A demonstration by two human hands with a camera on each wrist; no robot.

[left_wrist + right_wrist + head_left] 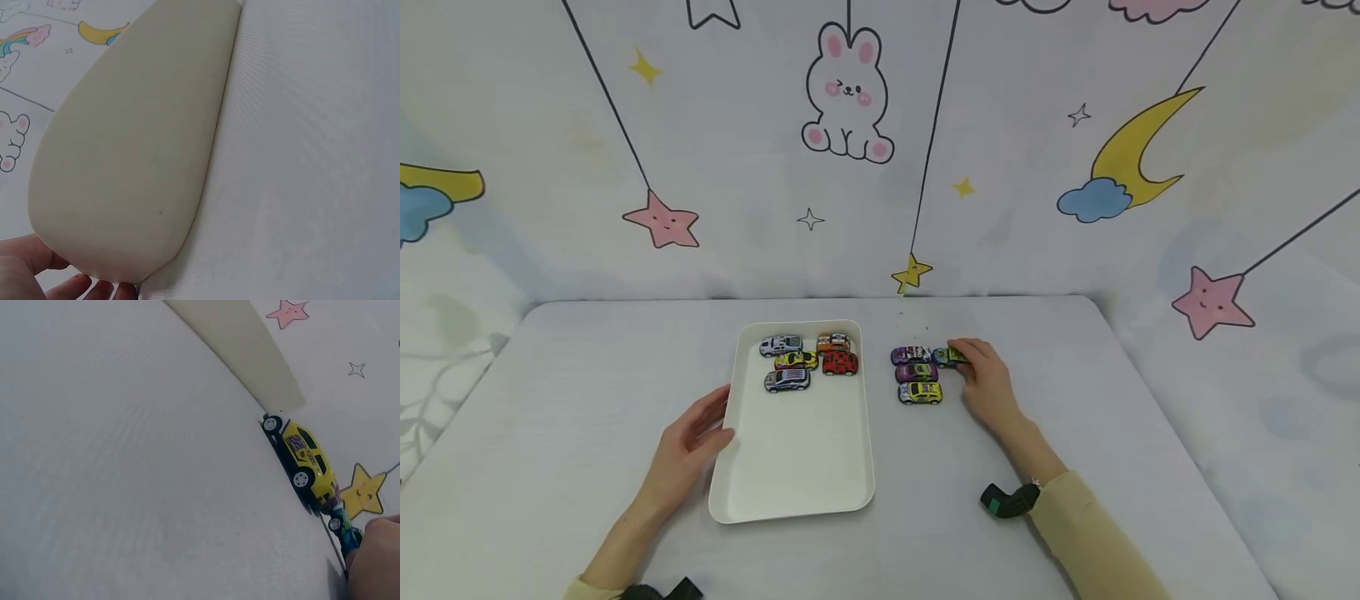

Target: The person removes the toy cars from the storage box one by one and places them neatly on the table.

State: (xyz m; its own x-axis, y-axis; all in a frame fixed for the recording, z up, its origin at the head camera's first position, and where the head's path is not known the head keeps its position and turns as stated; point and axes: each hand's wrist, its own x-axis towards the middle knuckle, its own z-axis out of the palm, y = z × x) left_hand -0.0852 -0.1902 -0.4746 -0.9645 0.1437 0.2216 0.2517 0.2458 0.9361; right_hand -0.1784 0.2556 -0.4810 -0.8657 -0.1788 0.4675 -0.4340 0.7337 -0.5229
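Observation:
A white tray (793,450) lies on the table with several toy cars at its far end, including a red one (839,362) and a silver one (787,380). My left hand (681,450) holds the tray's left side, thumb across the rim and fingers against the outer wall (131,156). To the right of the tray, my right hand (988,379) pinches a green and blue toy car (946,357), partly hidden by the fingers. Beside it stand a yellow toy car (920,393) and two purple ones, the nearer purple car (916,372) being in the middle of the column.
A white cloth covers the table (1000,533). Behind it rises a backdrop (1000,233) printed with stars, a moon and a rabbit. Black wrist cameras are strapped on both forearms, one (1011,502) at the right sleeve.

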